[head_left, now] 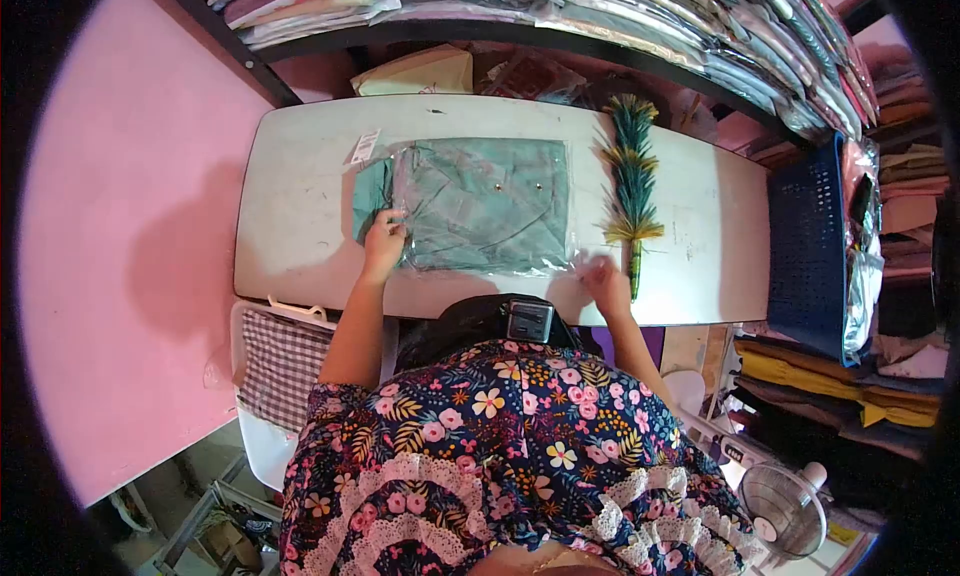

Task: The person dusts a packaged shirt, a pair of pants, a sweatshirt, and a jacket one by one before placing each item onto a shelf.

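A folded green garment (374, 198) lies on the white table, most of it inside a clear plastic bag (488, 204). Its left end sticks out of the bag's mouth, and a white tag (364, 147) lies at the upper corner there. My left hand (384, 244) is at that mouth, thumb and fingers closed on the bag's edge. Beyond the bag's lower right corner, my right hand (607, 280) is blurred, its fingertips close to the crinkled plastic. Just right of it lies a feather duster (634, 176) with green and yellow bristles, handle toward me.
The white table (710, 226) has a shelf of bagged garments (640, 31) over its far side. A blue basket (808, 246) stands at the right end. Checked cloth (283, 361) hangs in a white bin at the lower left; a fan (785, 511) is at the lower right.
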Demonstrator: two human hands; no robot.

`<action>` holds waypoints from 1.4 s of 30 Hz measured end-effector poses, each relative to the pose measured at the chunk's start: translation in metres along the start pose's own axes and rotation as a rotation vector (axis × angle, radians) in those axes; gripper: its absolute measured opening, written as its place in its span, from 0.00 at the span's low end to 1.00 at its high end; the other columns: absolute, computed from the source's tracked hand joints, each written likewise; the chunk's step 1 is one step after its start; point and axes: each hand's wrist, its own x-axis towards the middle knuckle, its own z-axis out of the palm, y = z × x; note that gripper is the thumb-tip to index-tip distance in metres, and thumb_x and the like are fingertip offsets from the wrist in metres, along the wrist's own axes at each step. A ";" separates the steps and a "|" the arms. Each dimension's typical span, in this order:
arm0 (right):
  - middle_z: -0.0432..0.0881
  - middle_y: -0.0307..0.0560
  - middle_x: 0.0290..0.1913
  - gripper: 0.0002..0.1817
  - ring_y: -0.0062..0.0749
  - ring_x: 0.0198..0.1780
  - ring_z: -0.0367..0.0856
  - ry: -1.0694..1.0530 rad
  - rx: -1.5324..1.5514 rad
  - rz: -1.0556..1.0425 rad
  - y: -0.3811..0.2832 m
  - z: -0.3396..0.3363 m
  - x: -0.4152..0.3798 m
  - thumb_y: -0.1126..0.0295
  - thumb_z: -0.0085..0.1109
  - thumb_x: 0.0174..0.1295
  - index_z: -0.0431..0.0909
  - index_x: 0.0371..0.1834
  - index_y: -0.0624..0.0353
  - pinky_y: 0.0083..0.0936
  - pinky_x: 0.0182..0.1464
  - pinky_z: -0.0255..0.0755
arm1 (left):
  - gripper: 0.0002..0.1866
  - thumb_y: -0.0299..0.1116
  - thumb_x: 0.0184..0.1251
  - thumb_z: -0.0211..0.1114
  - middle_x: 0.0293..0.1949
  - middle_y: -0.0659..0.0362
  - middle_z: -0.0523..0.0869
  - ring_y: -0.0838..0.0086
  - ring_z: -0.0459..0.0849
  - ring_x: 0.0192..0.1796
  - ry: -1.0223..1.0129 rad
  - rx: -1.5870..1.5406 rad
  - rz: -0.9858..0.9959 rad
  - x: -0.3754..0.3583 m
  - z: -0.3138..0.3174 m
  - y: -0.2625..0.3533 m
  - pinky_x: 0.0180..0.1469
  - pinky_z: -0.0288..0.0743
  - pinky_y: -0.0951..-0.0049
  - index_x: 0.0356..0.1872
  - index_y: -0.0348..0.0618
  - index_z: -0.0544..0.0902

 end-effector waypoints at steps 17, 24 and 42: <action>0.52 0.58 0.70 0.32 0.64 0.71 0.45 0.387 -0.365 -0.174 -0.068 -0.005 0.093 0.70 0.59 0.53 0.67 0.63 0.36 0.64 0.65 0.45 | 0.22 0.33 0.61 0.60 0.58 0.44 0.73 0.52 0.71 0.61 -0.449 0.153 0.432 -0.055 0.027 0.051 0.62 0.64 0.61 0.58 0.43 0.72; 0.59 0.55 0.68 0.29 0.59 0.68 0.55 -0.079 -0.245 -0.566 -0.089 0.035 0.008 0.63 0.65 0.49 0.71 0.59 0.33 0.57 0.63 0.54 | 0.29 0.30 0.56 0.66 0.55 0.48 0.76 0.57 0.77 0.55 0.254 0.215 0.564 -0.001 0.017 0.043 0.57 0.70 0.66 0.60 0.42 0.69; 0.81 0.45 0.27 0.12 0.26 0.29 0.80 0.159 0.470 -0.285 -0.078 -0.016 -0.002 0.77 0.57 0.57 0.79 0.44 0.59 0.23 0.33 0.73 | 0.10 0.29 0.69 0.55 0.28 0.62 0.82 0.83 0.77 0.25 -0.082 -0.325 0.270 -0.001 -0.020 0.141 0.26 0.72 0.83 0.45 0.38 0.79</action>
